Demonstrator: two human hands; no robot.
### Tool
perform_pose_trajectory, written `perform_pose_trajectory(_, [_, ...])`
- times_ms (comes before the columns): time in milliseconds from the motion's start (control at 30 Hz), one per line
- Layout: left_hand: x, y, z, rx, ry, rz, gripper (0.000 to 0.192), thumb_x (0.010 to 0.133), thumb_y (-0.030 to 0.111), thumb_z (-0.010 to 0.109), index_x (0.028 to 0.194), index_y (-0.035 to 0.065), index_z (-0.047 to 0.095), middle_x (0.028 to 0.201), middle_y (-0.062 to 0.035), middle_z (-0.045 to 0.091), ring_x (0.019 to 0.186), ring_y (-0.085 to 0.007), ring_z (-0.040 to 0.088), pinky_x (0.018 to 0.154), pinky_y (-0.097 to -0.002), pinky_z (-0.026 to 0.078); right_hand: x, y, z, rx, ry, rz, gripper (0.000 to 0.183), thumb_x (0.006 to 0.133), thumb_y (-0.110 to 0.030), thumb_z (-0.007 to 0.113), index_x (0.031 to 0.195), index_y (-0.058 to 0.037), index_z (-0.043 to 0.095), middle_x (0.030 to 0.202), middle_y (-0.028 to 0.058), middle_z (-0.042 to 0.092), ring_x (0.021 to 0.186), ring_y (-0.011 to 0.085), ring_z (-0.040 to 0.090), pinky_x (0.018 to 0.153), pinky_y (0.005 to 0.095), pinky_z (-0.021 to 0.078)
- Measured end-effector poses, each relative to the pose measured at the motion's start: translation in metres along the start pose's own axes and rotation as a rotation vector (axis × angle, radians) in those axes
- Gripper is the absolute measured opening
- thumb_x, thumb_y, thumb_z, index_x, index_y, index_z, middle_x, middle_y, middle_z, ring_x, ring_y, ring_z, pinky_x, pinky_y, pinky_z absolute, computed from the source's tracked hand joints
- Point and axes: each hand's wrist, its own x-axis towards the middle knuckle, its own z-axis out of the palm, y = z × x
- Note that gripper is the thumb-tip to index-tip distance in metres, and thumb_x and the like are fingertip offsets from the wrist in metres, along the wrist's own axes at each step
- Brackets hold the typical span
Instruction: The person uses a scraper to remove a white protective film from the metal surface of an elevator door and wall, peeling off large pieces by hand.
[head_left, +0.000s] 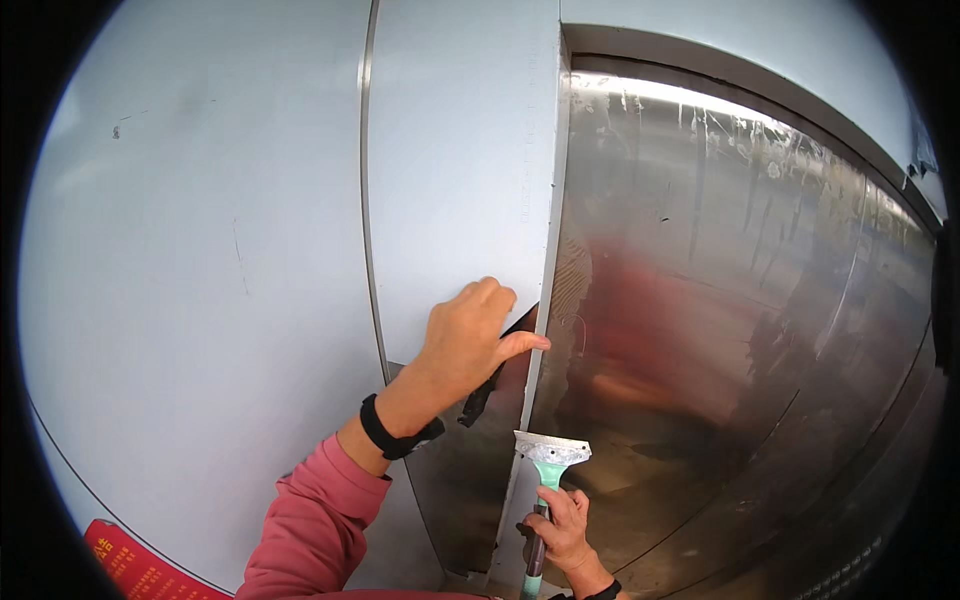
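Observation:
My left hand (469, 330) is at the lower edge of pale blue protective film (457, 187) on a narrow steel wall panel. Its fingers curl over the film, though the palm side of the grip is hidden. The thumb sticks out to the right, onto the corner edge of the door frame (546, 300). A dark loose flap of film (480, 401) hangs below the hand, over bare shiny steel (457, 480). Lower right, my right hand (568, 529) holds a scraper (551, 469) with a wide metal blade and green handle, blade up, close to the frame edge.
To the right is a recessed reflective steel door (675, 262) with streaks and film residue. A wide film-covered panel (202, 262) lies left of a vertical metal seam (365, 150). A red sheet with yellow writing (142, 566) is at the lower left.

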Motion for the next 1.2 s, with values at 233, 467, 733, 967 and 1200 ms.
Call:
perform_pose_trajectory(233, [-0.001,-0.001,0.006,0.003,-0.067,0.032,0.026,0.083,0.020,0.073,0.075,0.0041,0.054,0.071,-0.0091,0.051,0.061,-0.0292,0.053,0.052,-0.0381,0.041,-0.004,0.008,0.002,0.017,-0.029,-0.022,0.022,0.062,-0.014,0.076,0.083,-0.0157,0.069,0.128,0.0127,0.056,0.104,0.0296,0.061,0.083,0.0417,0.0370])
perform_pose_trajectory(467, [-0.002,0.004,-0.002,-0.005,-0.091,-0.062,0.028,0.080,0.024,0.076,0.078,0.0036,0.057,0.073,-0.0092,0.054,0.063,-0.0292,0.055,0.053,-0.0376,0.043,-0.003,0.007,-0.001,0.010,-0.055,-0.011,0.022,0.063,-0.012,0.074,0.084,-0.0149,0.069,0.128,0.0134,0.056,0.104,0.0296,0.061,0.083,0.0418,0.0374])
perform_pose_trajectory(733, [-0.008,0.002,0.005,-0.034,-0.124,-0.076,0.018,0.085,0.016,0.070,0.078,0.0034,0.058,0.073,-0.0116,0.055,0.062,-0.0321,0.056,0.054,-0.0400,0.044,-0.006,-0.002,0.000,-0.017,-0.045,0.008,0.023,0.063,-0.012,0.074,0.085,-0.0145,0.070,0.129,0.0147,0.056,0.104,0.0292,0.062,0.083,0.0423,0.0380])
perform_pose_trajectory(967, [-0.010,-0.015,0.003,-0.170,0.002,-0.081,0.017,0.081,-0.003,0.065,0.072,0.0014,0.050,0.070,-0.0121,0.053,0.056,-0.0295,0.052,0.052,-0.0365,0.043,-0.005,-0.001,0.004,-0.042,-0.021,0.027,0.022,0.063,-0.012,0.074,0.085,-0.0142,0.070,0.130,0.0135,0.056,0.102,0.0278,0.062,0.082,0.0411,0.0380])
perform_pose_trajectory(1200, [-0.010,0.005,0.008,-0.180,0.106,-0.136,0.022,0.079,0.014,0.077,0.080,0.0025,0.059,0.073,-0.0086,0.056,0.060,-0.0254,0.056,0.052,-0.0339,0.044,-0.003,0.005,0.003,-0.007,-0.026,0.000,0.023,0.062,-0.012,0.076,0.084,-0.0144,0.069,0.128,0.0133,0.057,0.100,0.0277,0.063,0.081,0.0407,0.0379])
